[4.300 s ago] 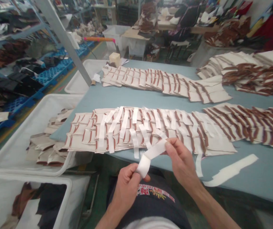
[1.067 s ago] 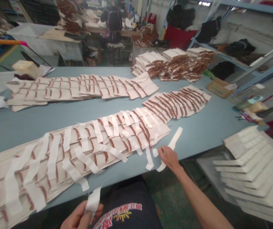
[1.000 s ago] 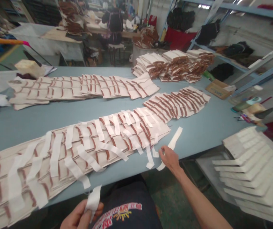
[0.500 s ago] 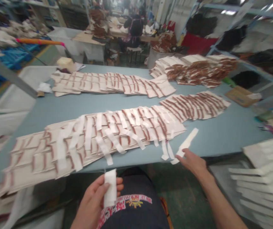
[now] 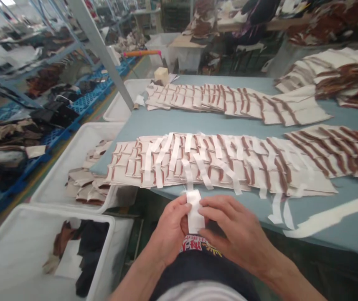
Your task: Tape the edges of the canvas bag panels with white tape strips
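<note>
My left hand (image 5: 173, 228) is closed on a small bundle of white fabric strips (image 5: 195, 215), the thumb lying across its front. The bundle stands upright in front of my apron (image 5: 204, 267). My right hand (image 5: 235, 228) is at the bundle's right edge, fingers spread and fingertips close against it; whether they touch cannot be made out. Behind the hands, a long overlapping row of cream fabric pieces (image 5: 128, 167) with brown edges lies on the blue-grey table (image 5: 179, 121). Loose white strips (image 5: 202, 171) are scattered over that row. Longer white strips (image 5: 332, 217) lie at the table's front right.
A second row of cream pieces (image 5: 191, 98) lies farther back, with a brown and cream pile (image 5: 344, 79) at the right. White bins (image 5: 6, 234) holding fabric scraps stand left of the table. A metal post (image 5: 102, 50) rises at its left corner.
The view has swung left. My right hand has left the long strips at the table's right and come over to the bundle in my left hand. The left hand keeps its hold.
</note>
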`<move>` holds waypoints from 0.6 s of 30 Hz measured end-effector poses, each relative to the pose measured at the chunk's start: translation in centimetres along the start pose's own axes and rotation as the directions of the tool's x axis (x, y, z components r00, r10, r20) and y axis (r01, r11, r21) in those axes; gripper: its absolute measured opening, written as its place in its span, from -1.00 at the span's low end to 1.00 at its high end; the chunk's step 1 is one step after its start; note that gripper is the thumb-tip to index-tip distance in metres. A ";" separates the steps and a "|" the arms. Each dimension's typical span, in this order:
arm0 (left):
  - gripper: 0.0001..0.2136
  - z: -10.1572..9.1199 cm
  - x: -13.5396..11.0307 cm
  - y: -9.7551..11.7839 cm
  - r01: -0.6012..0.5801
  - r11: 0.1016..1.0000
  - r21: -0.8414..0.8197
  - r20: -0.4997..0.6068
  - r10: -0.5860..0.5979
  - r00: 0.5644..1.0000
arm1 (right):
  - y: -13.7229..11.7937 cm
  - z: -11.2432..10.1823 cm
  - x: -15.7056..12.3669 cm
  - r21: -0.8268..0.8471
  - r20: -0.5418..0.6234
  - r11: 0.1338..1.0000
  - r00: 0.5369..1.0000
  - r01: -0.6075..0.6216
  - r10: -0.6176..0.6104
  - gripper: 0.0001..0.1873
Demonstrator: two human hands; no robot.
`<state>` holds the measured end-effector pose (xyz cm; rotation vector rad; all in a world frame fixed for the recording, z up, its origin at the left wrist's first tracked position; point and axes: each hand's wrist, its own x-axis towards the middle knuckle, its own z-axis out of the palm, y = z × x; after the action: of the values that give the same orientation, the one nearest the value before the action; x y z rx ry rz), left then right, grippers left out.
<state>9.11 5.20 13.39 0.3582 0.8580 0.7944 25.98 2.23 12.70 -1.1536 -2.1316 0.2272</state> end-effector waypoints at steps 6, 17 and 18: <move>-0.78 -0.4 -0.3 -0.8 -0.040 0.997 -0.062 -0.043 0.038 0.998 | 1.0 0.5 0.1 -0.034 0.054 0.993 0.992 0.116 -0.114 -0.92; -0.79 1.1 0.3 -2.2 -0.078 0.989 -0.128 -0.104 0.065 0.992 | 2.9 0.4 -1.0 -0.071 0.024 0.984 0.986 0.165 -0.164 -0.90; -0.80 1.3 0.4 -2.3 -0.083 0.988 -0.133 -0.103 0.070 0.992 | 3.2 0.3 -1.2 -0.074 0.020 0.984 0.986 0.165 -0.164 -0.89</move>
<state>11.41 3.99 12.63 0.2334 0.8797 0.9431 28.33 3.25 10.45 -1.0128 -2.2506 0.0805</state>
